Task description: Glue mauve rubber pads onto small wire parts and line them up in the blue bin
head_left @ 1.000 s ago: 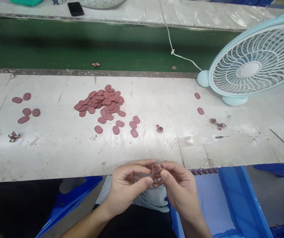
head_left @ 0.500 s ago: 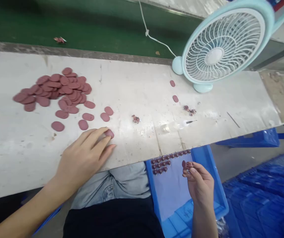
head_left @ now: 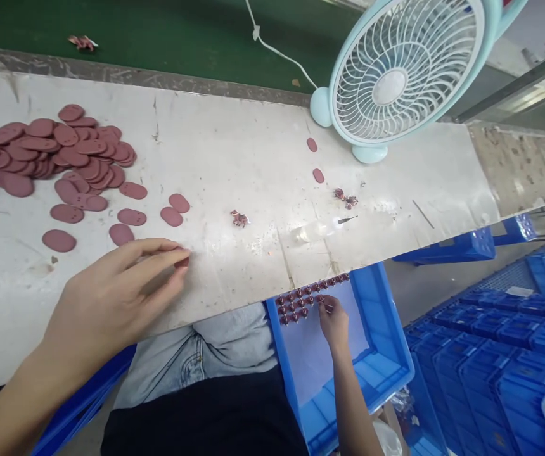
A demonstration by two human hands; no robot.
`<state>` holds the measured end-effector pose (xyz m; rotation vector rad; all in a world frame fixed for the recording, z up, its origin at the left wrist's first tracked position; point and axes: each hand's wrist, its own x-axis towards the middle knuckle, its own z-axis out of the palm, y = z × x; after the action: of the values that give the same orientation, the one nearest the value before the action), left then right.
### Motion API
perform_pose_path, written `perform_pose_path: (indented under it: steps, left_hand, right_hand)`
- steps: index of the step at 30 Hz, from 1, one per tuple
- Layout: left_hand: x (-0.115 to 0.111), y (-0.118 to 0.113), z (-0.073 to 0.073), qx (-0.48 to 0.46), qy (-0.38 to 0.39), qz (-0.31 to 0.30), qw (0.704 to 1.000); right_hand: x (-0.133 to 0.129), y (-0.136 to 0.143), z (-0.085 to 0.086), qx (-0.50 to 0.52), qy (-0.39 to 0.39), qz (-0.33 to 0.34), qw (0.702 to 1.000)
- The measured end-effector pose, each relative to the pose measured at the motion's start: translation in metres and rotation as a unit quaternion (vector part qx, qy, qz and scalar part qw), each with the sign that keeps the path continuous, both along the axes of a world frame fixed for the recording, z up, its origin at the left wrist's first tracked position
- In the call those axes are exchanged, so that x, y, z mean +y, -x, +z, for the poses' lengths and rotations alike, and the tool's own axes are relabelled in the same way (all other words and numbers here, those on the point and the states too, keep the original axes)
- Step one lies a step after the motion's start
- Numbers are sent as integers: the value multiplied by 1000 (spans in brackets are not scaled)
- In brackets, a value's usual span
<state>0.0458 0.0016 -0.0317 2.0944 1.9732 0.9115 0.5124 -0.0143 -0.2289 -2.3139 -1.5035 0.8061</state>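
My left hand rests at the table's front edge, thumb and fingertips pinched on a reddish-brown oval disc that is mostly covered. Left of it lies a heap of similar oval discs, with several loose ones nearby. Inside the blue crate, my right hand has its fingers closed on a small brown figurine at the end of a row. Rows of like figurines stand on the white sheet there. The figurine's lower part is hard to make out.
A pale blue fan stands at the table's back, its white cord running behind. Loose figurines lie on the white table, beside a clear bottle with a dark tip and a thin rod. Stacked blue crates stand right.
My right hand has moved from above the crate down to the figurine rows with its figurine. My left fingers have closed over the disc. The whole view has shifted.
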Motion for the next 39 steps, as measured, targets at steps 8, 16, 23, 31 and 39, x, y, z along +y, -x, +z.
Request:
perform_pose_path:
  steps: [8,16,23,31,39]
  left_hand:
    - [-11,7,15,-246,67,3,967]
    - [-19,12,8,-425,67,38,902]
    - [-41,15,-11,-614,106,45,781]
    - [-38,11,-21,-642,105,73,756]
    - [-39,5,-31,-610,91,30,787]
  right_hand:
    - [7,3,-3,-47,1,24,999]
    - [16,18,24,-39,4,0,999]
    - [28,83,145,117,-63,40,990]
    - [106,284,256,303,-179,338,873]
    - [297,457,238,153,-275,414,854]
